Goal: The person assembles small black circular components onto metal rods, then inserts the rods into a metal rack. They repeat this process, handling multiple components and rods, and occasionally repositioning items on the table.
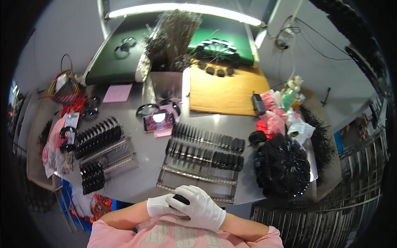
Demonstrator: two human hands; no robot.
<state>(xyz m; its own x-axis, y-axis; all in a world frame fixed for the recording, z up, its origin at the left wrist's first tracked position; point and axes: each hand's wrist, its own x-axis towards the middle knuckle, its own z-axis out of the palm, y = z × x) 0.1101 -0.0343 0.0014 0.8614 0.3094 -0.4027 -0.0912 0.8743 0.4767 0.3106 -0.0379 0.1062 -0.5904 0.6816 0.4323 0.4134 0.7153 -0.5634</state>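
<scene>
Both my hands wear white gloves and are folded together close to my body, at the table's near edge. Between them sits a small dark, rounded black piece (182, 199); its kind cannot be made out. The fingers of my right hand (203, 208) curl over it from the right. My left hand (159, 206) lies closed around its left side, partly covered by the right. Just beyond the hands stands a metal rack (198, 177) carrying rows of black, narrow curved pieces. Another rack (120, 165), with more glossy black pieces, is to the left.
A large pile of shiny black pieces (283, 167) lies on the right. Behind are a phone (159, 122), a tan board (223, 93), a bundle of thin metal strips (173, 41) and green belts (113, 68). A wicker basket (65, 87) stands far left, bottles (290, 96) far right.
</scene>
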